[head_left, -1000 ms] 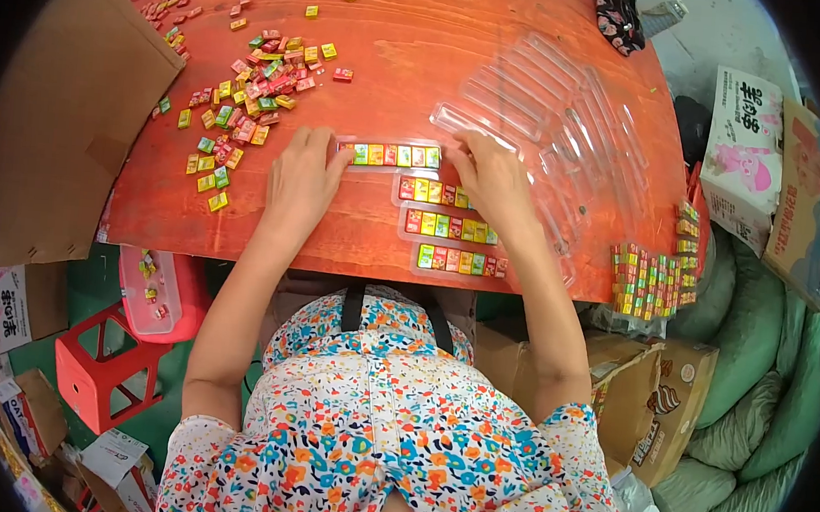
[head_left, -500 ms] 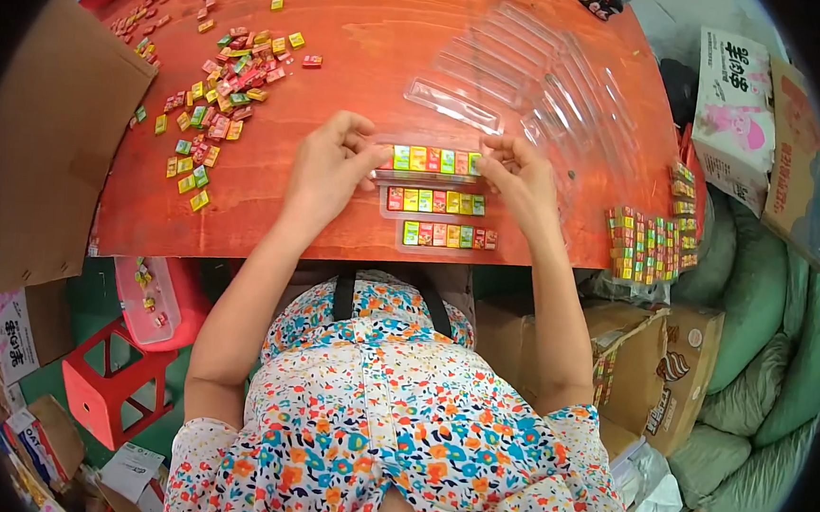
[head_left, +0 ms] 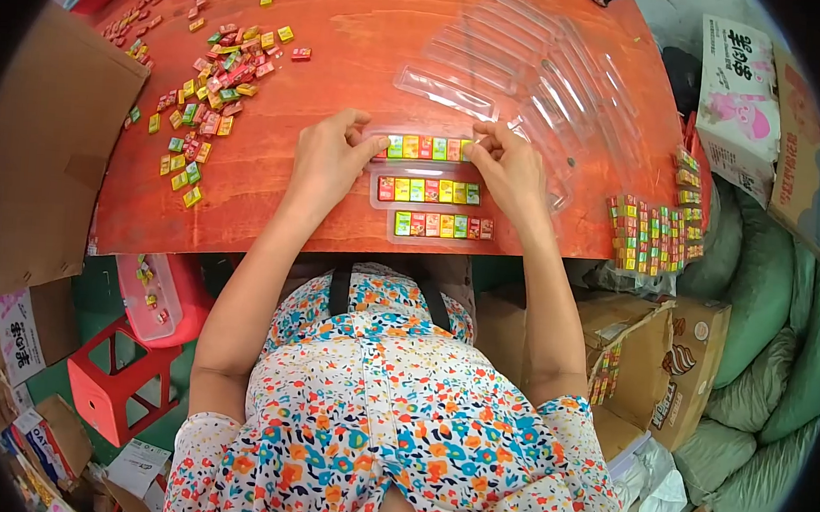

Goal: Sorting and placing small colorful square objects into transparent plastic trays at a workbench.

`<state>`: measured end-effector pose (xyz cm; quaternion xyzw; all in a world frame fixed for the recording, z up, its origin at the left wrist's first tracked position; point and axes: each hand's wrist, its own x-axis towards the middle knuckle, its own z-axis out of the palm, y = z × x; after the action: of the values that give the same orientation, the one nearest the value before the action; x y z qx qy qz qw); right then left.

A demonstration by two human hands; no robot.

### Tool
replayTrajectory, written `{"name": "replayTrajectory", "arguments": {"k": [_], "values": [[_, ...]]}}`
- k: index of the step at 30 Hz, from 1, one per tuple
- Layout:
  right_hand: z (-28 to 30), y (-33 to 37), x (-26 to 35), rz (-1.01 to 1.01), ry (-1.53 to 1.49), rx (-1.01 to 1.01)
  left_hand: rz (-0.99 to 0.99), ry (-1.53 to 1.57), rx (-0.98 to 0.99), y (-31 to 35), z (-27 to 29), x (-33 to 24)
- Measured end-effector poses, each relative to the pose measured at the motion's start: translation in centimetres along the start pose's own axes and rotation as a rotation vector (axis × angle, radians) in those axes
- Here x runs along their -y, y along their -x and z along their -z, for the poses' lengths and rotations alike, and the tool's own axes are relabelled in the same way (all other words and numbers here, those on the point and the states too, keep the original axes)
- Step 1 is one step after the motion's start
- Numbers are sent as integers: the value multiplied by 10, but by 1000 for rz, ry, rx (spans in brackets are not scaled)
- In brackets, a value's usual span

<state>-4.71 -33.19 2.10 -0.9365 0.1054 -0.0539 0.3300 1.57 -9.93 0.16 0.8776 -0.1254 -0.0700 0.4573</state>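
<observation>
My left hand point(head_left: 333, 163) and my right hand point(head_left: 511, 172) pinch opposite ends of a row of small candy-like boxes point(head_left: 425, 149) in yellow, green and red. That row sits at a clear plastic tray point(head_left: 414, 168); my fingers partly hide both ends. Just nearer to me, a second clear tray point(head_left: 375, 193) carries a similar row of boxes point(head_left: 429, 191). Closest to the table edge is a third row of boxes point(head_left: 443, 226), also in a clear tray.
Loose small boxes point(head_left: 222, 91) lie heaped on the red table point(head_left: 348, 52) at left. Clear trays point(head_left: 445, 91) fan out beyond my right hand. Stacked boxes point(head_left: 654, 237) stand at the right edge. A cardboard carton point(head_left: 47, 145) borders the left side; a red stool point(head_left: 116, 378) stands below.
The row between my hands appears to have come down slightly into its tray, both hands still at its ends. The whole view has shifted a little.
</observation>
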Motion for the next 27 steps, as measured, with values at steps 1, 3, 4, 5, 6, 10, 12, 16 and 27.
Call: {"name": "replayTrajectory", "arguments": {"k": [1, 3, 4, 5, 6, 10, 12, 16, 27], "values": [[3, 0, 4, -1, 0, 0, 5, 99, -16, 1, 2, -3], [5, 6, 11, -10, -180, -77, 14, 199, -27, 6, 8, -12], [7, 12, 9, -14, -179, -76, 53, 294, -13, 11, 11, -17], [9, 19, 6, -55, -276, -42, 93, 388, -2, 17, 14, -20], [11, 26, 5, -96, -371, -9, 96, 388, -2, 23, 13, -19], [8, 45, 6, -178, -284, 40, 121, 359, 112, 37, 4, -5], [6, 50, 6, -115, -69, 32, -98, -44, 10, 40, -1, -3], [6, 47, 4, -28, 71, -1, -75, -83, 32, 42, 1, -7], [31, 70, -4, -184, -459, 58, 53, 293, 238, 49, 6, -26]]}}
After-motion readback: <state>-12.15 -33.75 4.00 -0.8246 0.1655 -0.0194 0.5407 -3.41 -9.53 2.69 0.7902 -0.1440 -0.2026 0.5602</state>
